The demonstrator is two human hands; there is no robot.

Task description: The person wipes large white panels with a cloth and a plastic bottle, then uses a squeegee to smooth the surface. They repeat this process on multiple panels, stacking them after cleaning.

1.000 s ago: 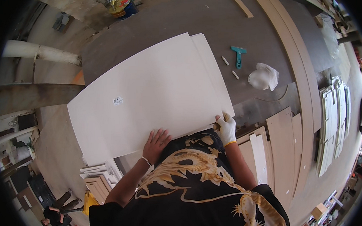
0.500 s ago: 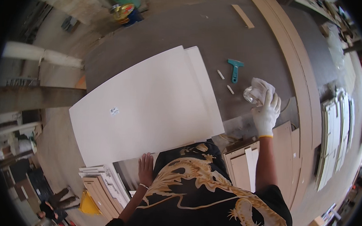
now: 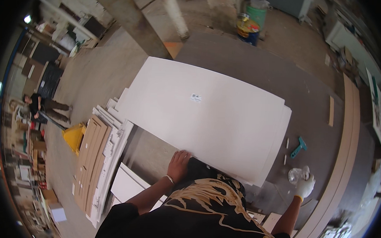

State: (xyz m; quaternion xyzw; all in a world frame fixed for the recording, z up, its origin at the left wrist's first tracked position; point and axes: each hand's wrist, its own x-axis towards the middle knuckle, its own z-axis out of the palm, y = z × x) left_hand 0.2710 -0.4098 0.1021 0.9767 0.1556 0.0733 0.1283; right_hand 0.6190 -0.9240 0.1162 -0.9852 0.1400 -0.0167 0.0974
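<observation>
A large white panel [image 3: 207,120] with a small label lies on the dark tabletop [image 3: 228,56], on top of at least one similar panel. My bare left hand [image 3: 179,165] rests at the panel's near edge, its fingers laid on the rim rather than gripping. At the right, my right hand [image 3: 306,188] wears a white glove. Its fingers close against a clear, rounded container [image 3: 294,175]; a whitish patch by the fingertips is too blurred to tell from cloth. Beyond the container lie a teal scraper [image 3: 299,147] and two short white sticks, one of them a stick [image 3: 287,143] beside the scraper.
Long tan boards [image 3: 346,144] run along the table's right side. Stacked brown and white panels [image 3: 93,152] stand at the left, beside a yellow pallet-jack part [image 3: 74,138]. Another person [image 3: 46,108] stands farther left. A paint bucket [image 3: 248,30] sits past the table's far edge.
My view has swung to the left, so the table appears turned and shifted right. The white cloth by my right hand shows less distinctly. My left hand stays at the panel's near edge.
</observation>
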